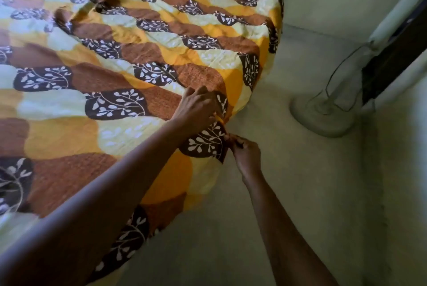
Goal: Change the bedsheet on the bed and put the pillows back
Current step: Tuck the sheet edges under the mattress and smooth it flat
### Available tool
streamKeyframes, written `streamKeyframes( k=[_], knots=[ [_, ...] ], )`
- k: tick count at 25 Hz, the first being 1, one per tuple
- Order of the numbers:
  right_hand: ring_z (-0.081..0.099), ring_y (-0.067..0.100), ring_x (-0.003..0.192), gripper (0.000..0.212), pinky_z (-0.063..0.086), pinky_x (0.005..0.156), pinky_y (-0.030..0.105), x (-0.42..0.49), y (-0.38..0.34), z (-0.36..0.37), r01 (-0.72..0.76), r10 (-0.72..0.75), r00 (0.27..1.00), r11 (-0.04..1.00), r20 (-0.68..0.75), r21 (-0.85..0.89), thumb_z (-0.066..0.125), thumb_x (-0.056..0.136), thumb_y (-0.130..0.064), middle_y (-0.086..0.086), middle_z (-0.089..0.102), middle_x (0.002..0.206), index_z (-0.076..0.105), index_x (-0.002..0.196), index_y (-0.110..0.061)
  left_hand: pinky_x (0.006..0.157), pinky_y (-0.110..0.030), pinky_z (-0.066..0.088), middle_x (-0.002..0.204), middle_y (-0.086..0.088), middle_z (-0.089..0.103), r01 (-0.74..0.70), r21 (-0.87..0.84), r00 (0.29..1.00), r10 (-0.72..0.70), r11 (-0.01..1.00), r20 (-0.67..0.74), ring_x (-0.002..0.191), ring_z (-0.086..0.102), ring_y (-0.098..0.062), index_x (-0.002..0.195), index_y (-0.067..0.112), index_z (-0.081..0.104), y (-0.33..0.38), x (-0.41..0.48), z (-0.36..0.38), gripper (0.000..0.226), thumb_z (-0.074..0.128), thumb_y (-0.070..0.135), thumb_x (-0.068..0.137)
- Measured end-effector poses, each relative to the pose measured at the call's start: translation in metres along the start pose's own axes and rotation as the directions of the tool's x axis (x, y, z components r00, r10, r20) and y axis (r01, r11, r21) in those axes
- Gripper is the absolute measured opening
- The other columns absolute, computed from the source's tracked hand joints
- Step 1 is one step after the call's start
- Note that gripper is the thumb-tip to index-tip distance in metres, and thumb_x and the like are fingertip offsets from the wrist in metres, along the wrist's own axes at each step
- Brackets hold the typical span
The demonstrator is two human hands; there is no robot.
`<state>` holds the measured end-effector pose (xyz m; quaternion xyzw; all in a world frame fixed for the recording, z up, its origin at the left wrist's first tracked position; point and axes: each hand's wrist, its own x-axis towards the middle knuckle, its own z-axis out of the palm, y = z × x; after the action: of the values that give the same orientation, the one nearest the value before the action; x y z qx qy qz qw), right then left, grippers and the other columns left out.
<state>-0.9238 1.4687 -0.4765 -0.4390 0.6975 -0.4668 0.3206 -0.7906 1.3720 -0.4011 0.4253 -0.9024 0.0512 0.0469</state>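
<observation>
You work the bed's near side edge, where the yellow, brown and cream leaf-print bedsheet lies spread across the whole top, rumpled toward the far end, and hangs over that side. Your left hand rests on the sheet right at the edge, fingers curled and bunching a fold. Your right hand, just below and outside the edge, has its fingertips clamped together on the hanging hem. A pedestal fan's round base stands on the pale floor, well apart from the bed's side.
</observation>
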Motion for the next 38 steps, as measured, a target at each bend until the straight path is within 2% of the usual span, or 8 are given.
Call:
streamKeyframes(
  k=[4,7,10,13,20,27,34,38],
  knots=[
    [0.062,0.008,0.098,0.028,0.051,0.084,0.026,-0.016,0.019,-0.003,-0.071,0.062,0.996,0.983,0.061,0.170,0.067,0.084,-0.032,-0.004,0.069,0.107,0.066,0.110,-0.021,0.088,-0.031,0.035,0.118,0.003,0.062,0.067,-0.401,0.921,-0.211,0.914,-0.327,0.110,0.051,-0.019,0.116,0.025,0.064,0.054,-0.063,-0.024,0.028,0.058,0.028,0.089],
    [0.060,0.014,0.099,0.027,0.050,0.083,0.030,-0.033,0.045,-0.002,-0.280,0.219,0.946,0.923,0.237,0.264,0.065,0.086,-0.025,0.000,0.064,0.110,0.059,0.112,-0.021,0.072,-0.012,0.048,0.103,0.014,0.062,0.192,-0.726,0.927,-0.365,0.661,-0.087,0.088,0.060,0.001,0.112,0.025,0.064,0.088,-0.135,-0.010,0.023,0.057,0.026,0.090],
    [0.058,0.013,0.102,0.050,0.049,0.082,0.027,-0.055,0.070,0.011,-0.645,0.383,0.682,0.717,0.623,0.265,0.063,0.088,-0.023,0.001,0.059,0.119,0.046,0.133,-0.015,0.068,-0.015,0.051,0.092,0.008,0.070,0.363,-0.925,0.755,-0.547,-0.110,0.361,0.082,0.064,-0.001,0.105,0.022,0.064,0.126,-0.200,0.029,0.046,0.064,0.057,0.074],
    [0.057,0.011,0.101,0.061,0.051,0.076,0.028,-0.072,0.095,0.034,-0.791,0.386,0.460,0.588,0.800,0.171,0.062,0.088,-0.023,-0.001,0.056,0.121,0.034,0.143,-0.017,0.082,-0.031,0.048,0.115,-0.005,0.065,0.037,-0.615,0.357,-0.564,-0.788,0.745,0.094,0.061,-0.018,0.123,0.012,0.055,0.149,-0.240,0.084,0.041,0.052,0.034,0.089],
    [0.058,0.020,0.101,0.021,0.048,0.074,0.028,-0.080,0.098,0.073,-0.774,0.229,0.579,0.455,0.782,0.440,0.053,0.093,-0.019,0.007,0.056,0.128,0.055,0.115,-0.019,0.096,-0.042,0.039,0.122,-0.002,0.057,-0.390,-0.670,0.229,-0.771,-0.632,0.594,0.116,0.052,-0.021,0.111,0.020,0.056,0.123,-0.242,0.136,0.020,0.043,0.017,0.096],
    [0.038,0.014,0.057,0.019,0.035,0.060,0.033,-0.093,0.100,0.089,-0.552,0.241,0.794,0.671,0.558,0.496,0.065,0.087,-0.025,0.008,0.040,0.066,0.054,0.073,-0.017,0.078,-0.031,0.045,0.129,-0.002,0.057,-0.182,-0.838,0.073,-0.857,-0.514,0.510,0.107,0.054,-0.016,0.118,0.018,0.055,0.108,-0.238,0.151,0.030,0.061,0.023,0.089],
    [0.039,0.013,0.047,0.012,0.037,0.054,0.026,-0.102,0.110,0.085,-0.761,0.250,0.639,0.344,0.727,0.550,0.053,0.094,-0.022,0.004,0.042,0.064,0.053,0.084,-0.017,0.065,-0.027,0.044,0.081,-0.003,0.055,-0.309,-0.679,0.199,-0.744,-0.666,0.638,0.070,0.053,-0.015,0.086,0.012,0.056,0.160,-0.243,0.101,0.014,0.053,0.024,0.093],
    [0.055,0.012,0.067,0.008,0.050,0.057,0.024,-0.107,0.100,0.095,-0.741,0.305,0.671,0.296,0.675,0.603,0.059,0.091,-0.022,0.002,0.057,0.075,0.059,0.088,-0.014,0.091,-0.034,0.049,0.113,-0.011,0.060,-0.581,-0.561,0.318,-0.799,-0.590,0.511,0.106,0.060,-0.023,0.121,0.010,0.050,0.167,-0.218,0.064,0.030,0.046,0.027,0.095]
  ],
)
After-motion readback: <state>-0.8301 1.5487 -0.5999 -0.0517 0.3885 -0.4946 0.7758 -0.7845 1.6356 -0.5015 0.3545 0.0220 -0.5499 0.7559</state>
